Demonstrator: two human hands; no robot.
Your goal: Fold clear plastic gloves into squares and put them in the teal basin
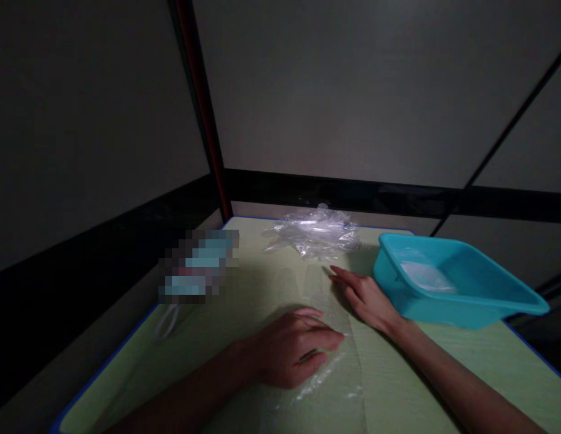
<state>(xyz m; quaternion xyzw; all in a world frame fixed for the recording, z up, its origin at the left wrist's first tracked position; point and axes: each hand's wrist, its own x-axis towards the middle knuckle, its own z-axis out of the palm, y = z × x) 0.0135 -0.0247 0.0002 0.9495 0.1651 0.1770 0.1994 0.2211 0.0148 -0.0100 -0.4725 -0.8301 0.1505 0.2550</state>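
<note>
A clear plastic bag point(319, 386) lies flat on the pale green table point(208, 361), at the bottom middle of the view. My left hand point(298, 346) rests palm down on it, fingers apart and pointing right. Farther up and to the right, my right hand point(364, 295) lies low over the bag's right edge, its fingers stretched toward the upper left and holding nothing. Beyond both hands sits a crumpled heap of clear plastic point(319, 232). A turquoise basin point(452, 304) stands just right of my right hand, with a whitish flat packet point(427, 277) inside.
At the table's left edge lies a blurred-out light blue object point(201, 262) with a white strap loop point(167, 322). Grey wall panels point(344, 90) with a dark band rise behind the table and on its left side.
</note>
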